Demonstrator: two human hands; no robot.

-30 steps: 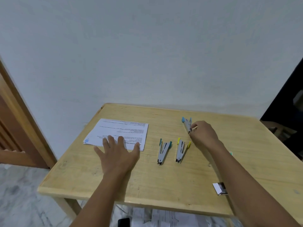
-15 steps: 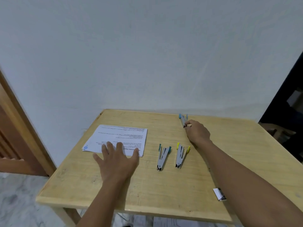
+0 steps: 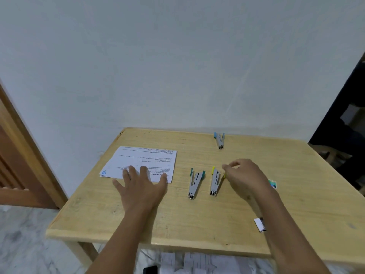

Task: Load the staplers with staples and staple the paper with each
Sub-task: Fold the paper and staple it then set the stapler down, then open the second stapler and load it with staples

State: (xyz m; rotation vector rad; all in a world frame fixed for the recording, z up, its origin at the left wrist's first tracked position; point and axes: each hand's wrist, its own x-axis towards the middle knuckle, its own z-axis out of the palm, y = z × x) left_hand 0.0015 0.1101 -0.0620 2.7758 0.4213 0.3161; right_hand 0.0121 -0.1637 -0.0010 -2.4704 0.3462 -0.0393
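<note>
Your left hand [image 3: 142, 184] lies flat on the near edge of the printed white paper sheet [image 3: 144, 161], at the left of the light wooden table [image 3: 177, 224]. Your right hand [image 3: 245, 175] hangs loose-fingered just beside the yellow-handled stapler [image 3: 214, 181]; whether they touch is unclear. That one, the teal-handled stapler [image 3: 195, 183] and the blue-handled stapler [image 3: 219, 140] near the far edge all point their noses toward you. Your wrist half hides a small box [image 3: 273, 183].

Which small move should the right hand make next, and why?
Probably grip the yellow stapler and lift it. The right hand hovers at its yellow end, the stapler lies flat on the table, and the left hand rests flat on the paper.
</note>
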